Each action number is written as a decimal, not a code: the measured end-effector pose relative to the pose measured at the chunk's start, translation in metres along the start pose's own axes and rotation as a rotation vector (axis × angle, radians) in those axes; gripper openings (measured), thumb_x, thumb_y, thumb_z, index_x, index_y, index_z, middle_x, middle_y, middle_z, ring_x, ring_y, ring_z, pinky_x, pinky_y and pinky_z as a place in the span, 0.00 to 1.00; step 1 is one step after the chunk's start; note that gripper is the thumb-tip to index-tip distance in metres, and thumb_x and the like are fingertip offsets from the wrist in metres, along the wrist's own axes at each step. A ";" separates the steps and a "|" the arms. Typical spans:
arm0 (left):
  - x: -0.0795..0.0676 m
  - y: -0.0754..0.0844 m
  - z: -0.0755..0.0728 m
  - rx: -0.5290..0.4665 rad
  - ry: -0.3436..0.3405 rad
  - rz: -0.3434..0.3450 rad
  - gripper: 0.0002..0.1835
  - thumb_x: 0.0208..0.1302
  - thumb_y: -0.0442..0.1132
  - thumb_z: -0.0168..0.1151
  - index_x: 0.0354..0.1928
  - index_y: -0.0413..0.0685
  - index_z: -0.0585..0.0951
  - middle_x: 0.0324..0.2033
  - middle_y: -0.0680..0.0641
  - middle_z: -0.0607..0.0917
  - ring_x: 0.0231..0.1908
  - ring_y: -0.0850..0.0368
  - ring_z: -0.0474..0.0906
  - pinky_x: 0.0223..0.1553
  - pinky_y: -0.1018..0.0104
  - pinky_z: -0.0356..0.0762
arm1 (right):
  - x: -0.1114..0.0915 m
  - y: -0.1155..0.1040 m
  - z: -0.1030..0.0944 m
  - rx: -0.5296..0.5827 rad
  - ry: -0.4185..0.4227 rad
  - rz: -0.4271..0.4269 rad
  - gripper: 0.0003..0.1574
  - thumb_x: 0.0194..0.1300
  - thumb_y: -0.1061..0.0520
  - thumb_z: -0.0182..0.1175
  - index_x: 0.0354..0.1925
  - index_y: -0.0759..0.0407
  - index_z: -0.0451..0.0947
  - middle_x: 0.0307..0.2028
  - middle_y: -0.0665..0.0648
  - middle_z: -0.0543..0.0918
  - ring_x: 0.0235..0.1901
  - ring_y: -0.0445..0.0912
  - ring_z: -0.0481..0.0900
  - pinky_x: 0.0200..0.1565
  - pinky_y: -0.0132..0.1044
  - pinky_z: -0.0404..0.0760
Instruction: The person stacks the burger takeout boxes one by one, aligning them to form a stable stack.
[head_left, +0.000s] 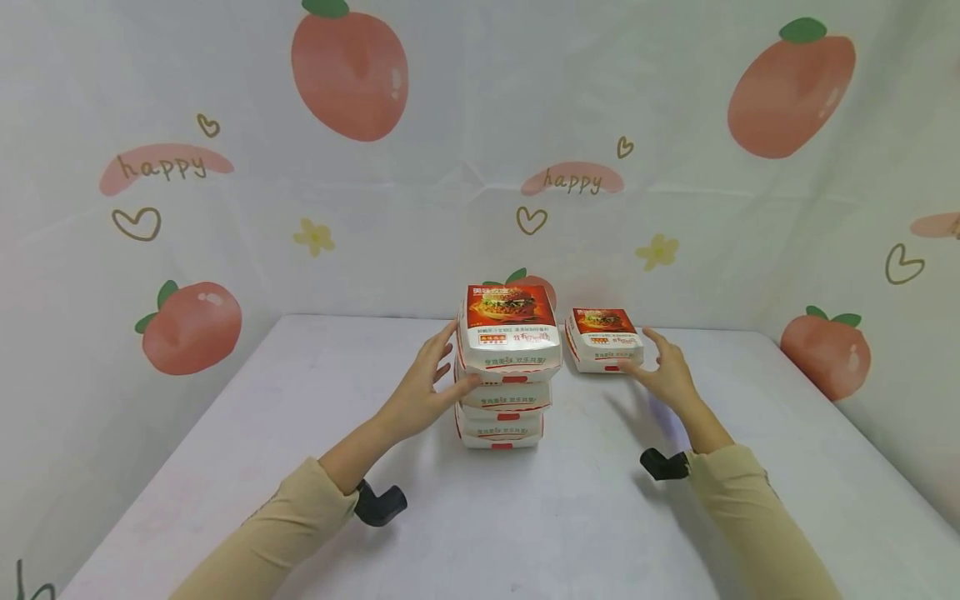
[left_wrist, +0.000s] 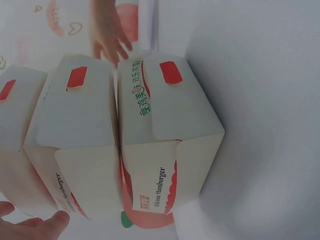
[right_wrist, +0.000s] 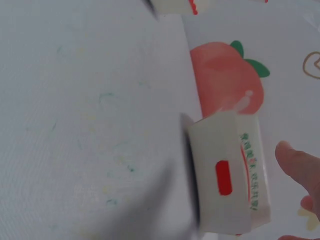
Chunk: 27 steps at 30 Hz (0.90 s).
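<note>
Steadying the stack (head_left: 513,367): left hand (head_left: 420,396), fingers loosely extended, likely needed only light pressure.
Lone box (head_left: 600,342): right hand (head_left: 670,379), fingers spread, likely needed even, gentle side contact.

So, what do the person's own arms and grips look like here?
The left sleeve and right sleeve are beige, long and creased, ending short of the wrist. A bent, tube-like black piece juts out near each sleeve's end: left black piece, right black piece. The left grip and right grip are bare, without gloves. No cables show.
</note>
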<state>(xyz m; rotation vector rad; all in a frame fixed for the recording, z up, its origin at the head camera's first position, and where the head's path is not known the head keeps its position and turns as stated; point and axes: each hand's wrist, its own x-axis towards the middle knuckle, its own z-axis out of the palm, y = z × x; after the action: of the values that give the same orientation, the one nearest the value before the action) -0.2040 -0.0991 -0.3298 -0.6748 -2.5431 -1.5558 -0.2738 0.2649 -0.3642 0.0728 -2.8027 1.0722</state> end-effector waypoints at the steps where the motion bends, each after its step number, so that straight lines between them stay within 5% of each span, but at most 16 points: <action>1: 0.000 0.000 0.000 0.001 0.000 0.001 0.43 0.64 0.45 0.59 0.73 0.56 0.45 0.71 0.43 0.53 0.70 0.38 0.53 0.67 0.44 0.61 | 0.002 0.003 0.001 -0.005 -0.005 -0.003 0.50 0.61 0.51 0.61 0.70 0.67 0.45 0.65 0.79 0.53 0.60 0.72 0.60 0.59 0.64 0.67; 27: -0.001 0.001 0.002 0.008 0.001 -0.008 0.41 0.65 0.44 0.57 0.73 0.55 0.47 0.70 0.43 0.54 0.70 0.38 0.53 0.67 0.45 0.62 | 0.028 0.038 0.019 0.076 -0.111 -0.111 0.51 0.60 0.59 0.62 0.72 0.62 0.44 0.69 0.76 0.47 0.68 0.70 0.47 0.64 0.60 0.64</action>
<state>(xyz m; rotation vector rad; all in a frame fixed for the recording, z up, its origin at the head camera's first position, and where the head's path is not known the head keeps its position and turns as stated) -0.2028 -0.0973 -0.3299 -0.6646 -2.5533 -1.5465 -0.3071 0.2806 -0.3987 0.3011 -2.8144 1.1823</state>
